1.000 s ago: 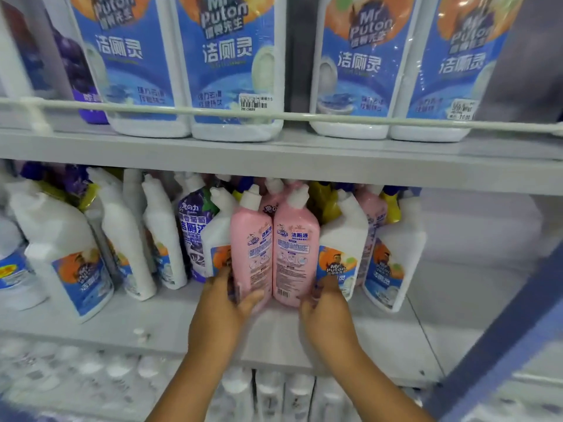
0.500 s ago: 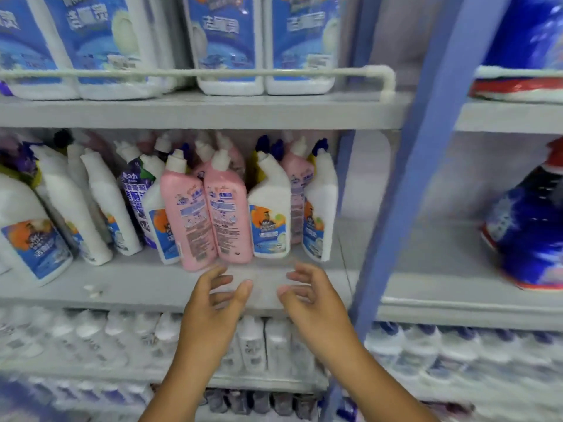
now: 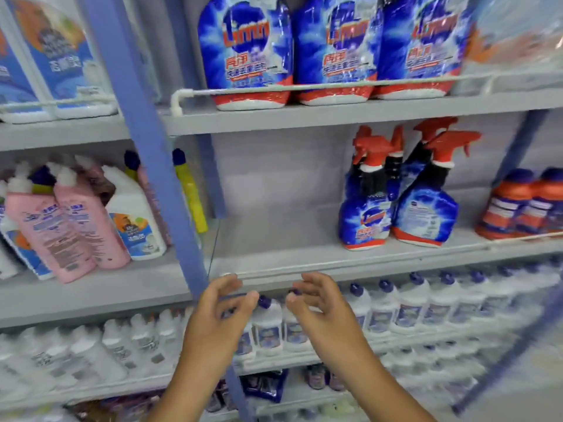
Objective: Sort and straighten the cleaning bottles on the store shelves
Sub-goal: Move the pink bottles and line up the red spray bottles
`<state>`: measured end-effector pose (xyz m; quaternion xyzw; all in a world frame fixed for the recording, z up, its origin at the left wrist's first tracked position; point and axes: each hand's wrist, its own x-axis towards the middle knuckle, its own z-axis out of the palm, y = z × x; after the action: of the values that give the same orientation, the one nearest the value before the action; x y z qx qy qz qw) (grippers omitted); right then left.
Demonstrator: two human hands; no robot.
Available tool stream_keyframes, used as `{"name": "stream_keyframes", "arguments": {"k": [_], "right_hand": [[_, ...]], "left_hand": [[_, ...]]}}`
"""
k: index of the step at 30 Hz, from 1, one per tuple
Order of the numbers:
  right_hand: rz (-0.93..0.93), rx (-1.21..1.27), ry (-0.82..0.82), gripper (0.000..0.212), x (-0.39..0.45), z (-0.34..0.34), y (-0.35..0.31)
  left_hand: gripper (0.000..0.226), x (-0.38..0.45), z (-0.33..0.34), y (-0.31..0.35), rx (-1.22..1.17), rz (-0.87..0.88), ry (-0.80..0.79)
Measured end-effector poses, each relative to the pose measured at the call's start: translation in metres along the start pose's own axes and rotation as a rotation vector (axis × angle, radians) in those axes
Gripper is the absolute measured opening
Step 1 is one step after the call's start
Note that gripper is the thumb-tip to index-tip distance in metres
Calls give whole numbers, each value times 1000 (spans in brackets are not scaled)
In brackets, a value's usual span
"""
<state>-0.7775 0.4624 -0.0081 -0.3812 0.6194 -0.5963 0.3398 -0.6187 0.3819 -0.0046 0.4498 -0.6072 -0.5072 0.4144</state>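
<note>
Left hand and right hand: fingers loosely curled, empty, just before middle shelf front edge. Spray bottles upright toward its right end.

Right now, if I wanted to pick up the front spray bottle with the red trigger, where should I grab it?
Probably by the narrow black neck just under the red trigger of the front spray bottle, coming from the open front of the shelf. The neck is slim enough for fingers to wrap, and the bottle leans left against its neighbour, so a second hand on the wide blue body would likely steady it.
</note>
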Motion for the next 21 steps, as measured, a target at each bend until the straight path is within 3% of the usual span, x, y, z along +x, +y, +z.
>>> {"name": "stream_keyframes", "arguments": {"k": [7,16,21], "right_hand": [[32,50,222,29,-4,-113,7],[60,-26,391,29,30,-205,13],[12,-120,441,28,83,-235,3]], "left_hand": [[32,6,103,6,56,32,-138],[31,50,210,19,30,95,-263],[36,107,242,30,-19,105,-215]]}}
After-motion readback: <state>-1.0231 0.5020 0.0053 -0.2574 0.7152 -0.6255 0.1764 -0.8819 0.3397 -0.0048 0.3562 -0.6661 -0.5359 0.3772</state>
